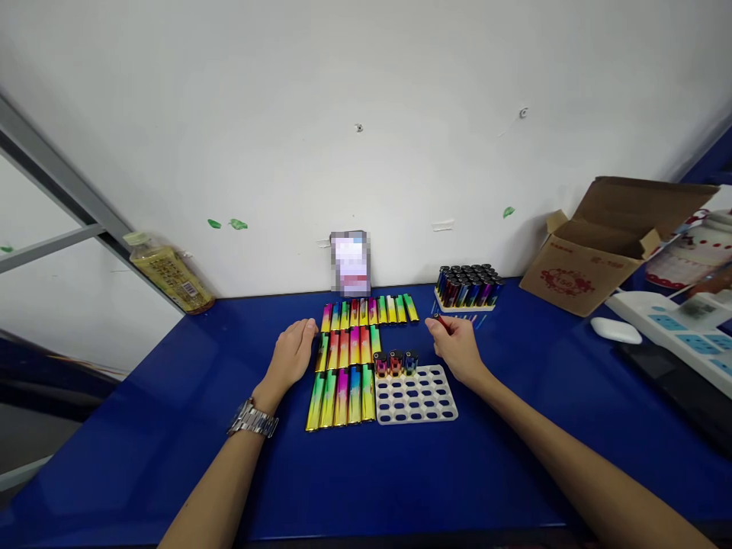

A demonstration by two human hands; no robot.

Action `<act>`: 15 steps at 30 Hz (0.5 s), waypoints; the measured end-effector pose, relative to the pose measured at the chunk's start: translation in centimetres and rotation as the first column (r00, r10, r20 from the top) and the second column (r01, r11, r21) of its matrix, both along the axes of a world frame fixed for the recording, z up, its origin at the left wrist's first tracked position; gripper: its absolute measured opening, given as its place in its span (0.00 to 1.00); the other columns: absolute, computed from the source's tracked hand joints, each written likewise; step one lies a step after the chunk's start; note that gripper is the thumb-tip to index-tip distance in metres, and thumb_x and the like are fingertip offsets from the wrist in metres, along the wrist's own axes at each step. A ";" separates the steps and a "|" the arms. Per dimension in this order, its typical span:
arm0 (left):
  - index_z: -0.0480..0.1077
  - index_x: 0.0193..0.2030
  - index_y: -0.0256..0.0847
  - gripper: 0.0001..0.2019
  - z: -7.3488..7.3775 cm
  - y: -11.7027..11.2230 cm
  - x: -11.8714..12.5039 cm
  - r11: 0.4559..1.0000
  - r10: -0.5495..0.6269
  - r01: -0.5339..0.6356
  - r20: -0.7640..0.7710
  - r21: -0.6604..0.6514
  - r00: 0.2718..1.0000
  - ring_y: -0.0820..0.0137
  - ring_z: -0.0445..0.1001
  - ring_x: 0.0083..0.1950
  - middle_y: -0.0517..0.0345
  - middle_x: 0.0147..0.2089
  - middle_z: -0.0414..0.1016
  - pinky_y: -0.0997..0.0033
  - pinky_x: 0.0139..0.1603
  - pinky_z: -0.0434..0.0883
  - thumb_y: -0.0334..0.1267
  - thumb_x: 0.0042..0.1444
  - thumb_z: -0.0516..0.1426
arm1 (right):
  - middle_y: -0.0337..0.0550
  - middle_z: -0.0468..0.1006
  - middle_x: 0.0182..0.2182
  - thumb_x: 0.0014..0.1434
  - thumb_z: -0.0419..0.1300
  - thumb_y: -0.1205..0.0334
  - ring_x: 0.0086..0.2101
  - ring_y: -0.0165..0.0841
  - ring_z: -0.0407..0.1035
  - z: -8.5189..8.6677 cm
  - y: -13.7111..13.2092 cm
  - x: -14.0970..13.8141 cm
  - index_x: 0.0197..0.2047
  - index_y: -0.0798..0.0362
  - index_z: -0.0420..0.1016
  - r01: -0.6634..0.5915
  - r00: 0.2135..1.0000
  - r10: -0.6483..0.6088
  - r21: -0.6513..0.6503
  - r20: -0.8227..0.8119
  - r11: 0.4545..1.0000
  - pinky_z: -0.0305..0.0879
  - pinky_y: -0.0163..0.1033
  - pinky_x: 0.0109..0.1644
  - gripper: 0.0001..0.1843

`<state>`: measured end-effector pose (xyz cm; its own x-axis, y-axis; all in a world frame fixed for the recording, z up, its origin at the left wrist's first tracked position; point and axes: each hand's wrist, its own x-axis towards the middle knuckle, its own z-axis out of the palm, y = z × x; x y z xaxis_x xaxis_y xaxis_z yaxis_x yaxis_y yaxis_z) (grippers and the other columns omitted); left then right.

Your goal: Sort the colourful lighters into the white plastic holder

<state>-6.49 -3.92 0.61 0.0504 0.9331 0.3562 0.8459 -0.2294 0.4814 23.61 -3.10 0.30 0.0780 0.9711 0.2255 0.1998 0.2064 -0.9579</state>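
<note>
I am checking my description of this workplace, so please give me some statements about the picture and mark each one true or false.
1. The right hand holds a lighter. True.
2. The left hand grips the plastic bottle. False: it rests on the blue table beside the lying lighters.
3. Three lighters stand in the nearer white tray. True.
4. The metal watch is on the right wrist. False: it is on the left wrist.
5. The cardboard box is closed. False: its lid stands open.
</note>
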 end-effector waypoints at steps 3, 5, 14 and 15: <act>0.65 0.31 0.43 0.21 0.0 0.0 0.0 1.000 -0.002 0.002 0.009 -0.001 1.000 0.64 0.72 0.38 0.54 0.33 0.73 0.63 0.44 0.67 0.47 0.66 0.38 | 0.30 0.48 0.13 0.52 0.56 0.51 0.15 0.24 0.47 0.1 -0.1 0.0 0.17 0.49 0.51 0.009 1.000 -0.009 -0.004 0.010 1.000 0.45 0.33 0.17 0.21; 0.65 0.31 0.43 0.21 0.0 0.0 0.0 1.000 -0.002 0.002 0.016 0.001 1.000 0.64 0.72 0.38 0.54 0.33 0.74 0.63 0.44 0.67 0.47 0.66 0.38 | 0.30 0.49 0.13 0.51 0.56 0.51 0.15 0.24 0.47 0.2 -0.2 -0.1 0.17 0.49 0.51 0.019 0.999 -0.019 -0.010 0.026 1.000 0.45 0.33 0.17 0.20; 0.65 0.31 0.43 0.22 0.1 0.0 0.1 1.000 -0.001 0.001 0.008 0.006 1.000 0.64 0.72 0.38 0.54 0.33 0.73 0.64 0.44 0.67 0.49 0.66 0.37 | 0.31 0.50 0.12 0.49 0.56 0.50 0.15 0.24 0.48 0.5 -0.3 -0.2 0.16 0.49 0.51 0.028 0.999 -0.027 -0.027 0.046 0.999 0.45 0.33 0.17 0.21; 0.65 0.31 0.43 0.22 0.1 0.0 0.1 1.000 -0.001 0.000 0.009 0.006 1.000 0.64 0.72 0.38 0.54 0.33 0.74 0.63 0.44 0.67 0.48 0.66 0.37 | 0.31 0.50 0.12 0.49 0.56 0.50 0.15 0.24 0.47 0.5 -0.3 -0.2 0.15 0.48 0.51 0.027 0.999 -0.026 -0.029 0.048 0.999 0.45 0.33 0.17 0.21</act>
